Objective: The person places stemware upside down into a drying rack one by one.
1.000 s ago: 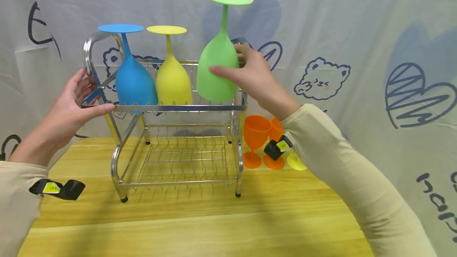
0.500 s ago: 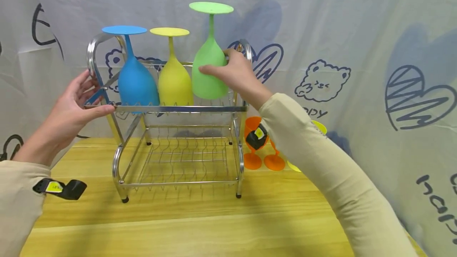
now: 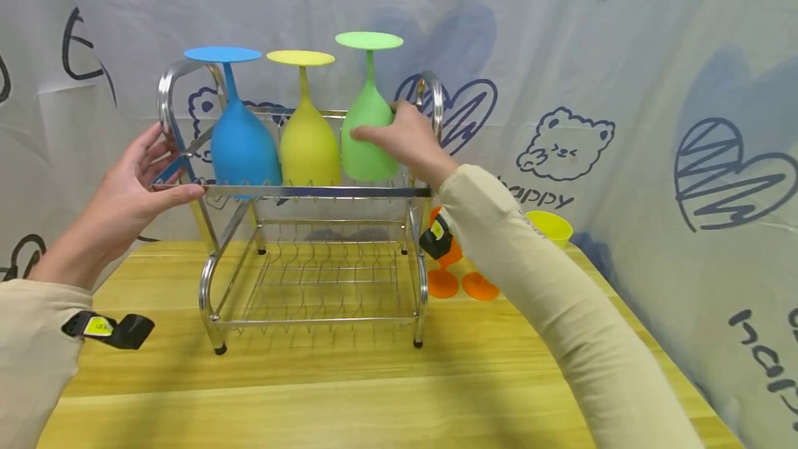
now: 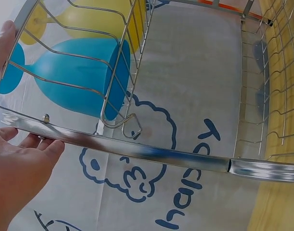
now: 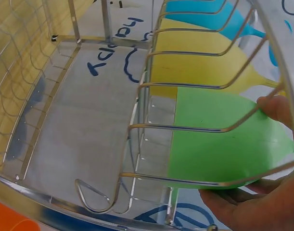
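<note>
Pointing its foot upward, the green cup (image 3: 369,159) is hanging mouth-down over the right end of the upper tier of the rack (image 3: 324,192), its long axis upright. The right hand (image 3: 413,141) is clamping the bowl from the right side, thumb in front, and is the nearer hand. The rim is lying at or just above the wires; I can't tell whether it is touching. Well apart, the left hand (image 3: 134,186) is gripping the rack's left end. Between the hands, a yellow cup (image 3: 309,151) and a blue cup (image 3: 244,147) are standing mouth-down, the yellow one just left of the green. The rack is resting on a wooden bench (image 3: 312,393). Orange cups (image 3: 442,285) are standing right of it, partly hidden by a sleeve (image 3: 530,255), a second yellow cup (image 3: 550,227) beyond. A printed curtain (image 3: 561,54) is hanging behind.
</note>
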{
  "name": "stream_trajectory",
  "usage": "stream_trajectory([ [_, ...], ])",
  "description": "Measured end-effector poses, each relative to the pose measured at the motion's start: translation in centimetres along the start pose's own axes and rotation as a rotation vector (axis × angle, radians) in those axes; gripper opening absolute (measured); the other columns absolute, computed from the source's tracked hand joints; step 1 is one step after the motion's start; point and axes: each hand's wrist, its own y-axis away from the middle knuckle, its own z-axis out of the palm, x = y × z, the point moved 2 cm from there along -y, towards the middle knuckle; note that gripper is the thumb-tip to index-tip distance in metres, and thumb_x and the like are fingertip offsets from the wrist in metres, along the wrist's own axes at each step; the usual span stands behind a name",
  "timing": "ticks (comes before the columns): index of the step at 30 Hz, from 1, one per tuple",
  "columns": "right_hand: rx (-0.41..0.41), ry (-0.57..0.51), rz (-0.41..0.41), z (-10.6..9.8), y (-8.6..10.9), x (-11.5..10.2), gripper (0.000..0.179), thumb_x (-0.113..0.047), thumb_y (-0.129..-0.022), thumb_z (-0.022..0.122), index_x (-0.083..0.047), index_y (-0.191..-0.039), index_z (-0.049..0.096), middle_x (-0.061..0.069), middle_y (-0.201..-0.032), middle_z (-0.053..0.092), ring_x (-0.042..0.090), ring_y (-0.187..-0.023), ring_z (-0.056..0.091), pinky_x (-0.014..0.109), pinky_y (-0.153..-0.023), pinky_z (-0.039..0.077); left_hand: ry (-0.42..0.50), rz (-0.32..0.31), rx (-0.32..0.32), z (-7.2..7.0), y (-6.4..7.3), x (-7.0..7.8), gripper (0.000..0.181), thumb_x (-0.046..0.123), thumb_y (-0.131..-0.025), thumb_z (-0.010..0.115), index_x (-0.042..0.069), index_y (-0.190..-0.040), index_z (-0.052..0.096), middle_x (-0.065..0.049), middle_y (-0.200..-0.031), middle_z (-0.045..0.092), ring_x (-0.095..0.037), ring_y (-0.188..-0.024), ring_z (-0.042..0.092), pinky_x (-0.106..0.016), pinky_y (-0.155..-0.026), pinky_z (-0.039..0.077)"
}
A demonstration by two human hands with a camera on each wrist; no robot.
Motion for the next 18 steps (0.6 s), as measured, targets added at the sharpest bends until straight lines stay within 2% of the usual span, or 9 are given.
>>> stream_trajectory([
  [6,0.011,0.047,0.029,0.55,-0.22,0.12,0.068,-0.037,-0.083,0.075,-0.004,-0.134,0.044,0.01,-0.118,0.056,0.022,-0.101,0.057,0.031,-0.081,0.054,-0.014,-0.002,0.001,-0.07,0.15,-0.08,0.091,0.008,-0.095,0.061,0.028,-0.156,-0.003,-0.01,-0.161,0.001,-0.024,-0.146,0.007,-0.032,-0.112,0.028],
  [14,-0.019,0.114,0.035,0.74,-0.1,0.13,0.066,-0.04,-0.084,0.074,-0.003,-0.13,0.044,0.009,-0.112,0.054,0.021,-0.097,0.056,0.03,-0.079,0.053,0.029,-0.014,-0.001,0.0,0.19,-0.08,0.092,0.007,-0.094,0.062,0.029,-0.156,-0.002,-0.01,-0.161,0.0,-0.025,-0.146,0.007,-0.034,-0.112,0.026],
  [18,-0.023,0.142,0.03,0.65,0.0,0.2,0.068,-0.04,-0.085,0.072,-0.002,-0.133,0.042,0.01,-0.116,0.054,0.022,-0.101,0.055,0.032,-0.083,0.052,0.038,-0.014,-0.002,0.11,0.18,-0.09,0.092,0.007,-0.094,0.062,0.03,-0.156,-0.002,-0.01,-0.161,-0.001,-0.026,-0.146,0.006,-0.034,-0.112,0.025],
])
